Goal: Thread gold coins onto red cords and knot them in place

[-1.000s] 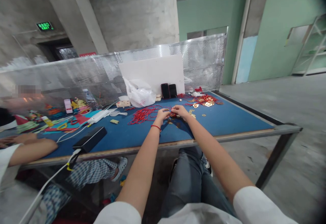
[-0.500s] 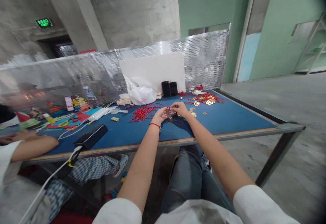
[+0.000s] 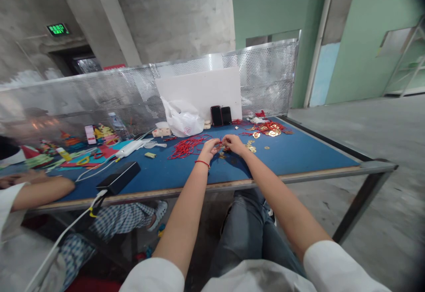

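My left hand (image 3: 208,151) and my right hand (image 3: 234,145) are close together above the blue table top (image 3: 299,150), fingers pinched on a thin red cord (image 3: 219,142). A small red knotted piece (image 3: 226,148) lies just beyond my right fingertips. To the left of my left hand sits a tangled heap of red cord (image 3: 186,148). Small gold coins (image 3: 251,149) lie just right of my right hand, and a larger cluster of gold coins with red cord (image 3: 270,128) is farther back. A red string bracelet (image 3: 202,163) circles my left wrist.
Two phones (image 3: 216,115) lean against a white board (image 3: 199,90) beside a white plastic bag (image 3: 182,120). A perforated metal screen (image 3: 262,70) bounds the far side. A black power bank (image 3: 118,177) sits on the near edge. A co-worker's forearm (image 3: 40,193) rests at left near colourful craft materials (image 3: 83,157).
My hands have drawn slightly closer to the red knotted piece, still pinching the cord. The whole view has levelled a little since the oldest frame.
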Demonstrator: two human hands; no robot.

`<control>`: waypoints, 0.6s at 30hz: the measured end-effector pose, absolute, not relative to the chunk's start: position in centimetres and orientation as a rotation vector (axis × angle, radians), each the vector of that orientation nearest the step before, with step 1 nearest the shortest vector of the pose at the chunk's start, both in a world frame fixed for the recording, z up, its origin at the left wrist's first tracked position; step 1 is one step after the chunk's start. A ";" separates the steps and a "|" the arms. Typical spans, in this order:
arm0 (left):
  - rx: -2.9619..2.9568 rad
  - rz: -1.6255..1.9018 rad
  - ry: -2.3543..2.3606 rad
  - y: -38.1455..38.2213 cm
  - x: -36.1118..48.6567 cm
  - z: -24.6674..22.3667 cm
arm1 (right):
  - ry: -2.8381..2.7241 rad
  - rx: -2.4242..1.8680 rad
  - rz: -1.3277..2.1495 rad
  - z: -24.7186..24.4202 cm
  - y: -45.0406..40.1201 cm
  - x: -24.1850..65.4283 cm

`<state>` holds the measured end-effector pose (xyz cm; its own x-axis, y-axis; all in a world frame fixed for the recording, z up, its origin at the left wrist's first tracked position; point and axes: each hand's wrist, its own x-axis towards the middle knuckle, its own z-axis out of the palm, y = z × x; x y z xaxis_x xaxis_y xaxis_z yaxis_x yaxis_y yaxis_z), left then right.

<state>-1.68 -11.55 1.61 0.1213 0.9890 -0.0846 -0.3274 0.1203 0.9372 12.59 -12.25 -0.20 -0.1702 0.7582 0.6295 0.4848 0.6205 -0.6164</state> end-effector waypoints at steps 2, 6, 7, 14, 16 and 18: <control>0.957 1.197 0.913 -11.5 -1.7 1.5 | -1.795 -1.028 0.372 -0.2 -12.1 12.7; 1.042 1.197 0.900 -11.6 -1.6 1.6 | -1.704 -1.081 0.566 -0.1 -11.9 12.9; 1.065 1.198 0.898 -11.6 -1.5 1.6 | -1.678 -1.081 0.629 -0.1 -11.9 12.9; 1.155 1.221 0.814 -11.9 -1.4 1.4 | -1.504 -1.006 0.863 0.0 -12.2 12.8; 1.179 1.236 0.813 -11.9 -1.5 1.4 | -1.509 -1.003 0.849 0.1 -12.2 12.7; 1.194 1.261 0.827 -11.9 -1.5 1.4 | -1.515 -1.005 0.822 0.2 -12.2 12.7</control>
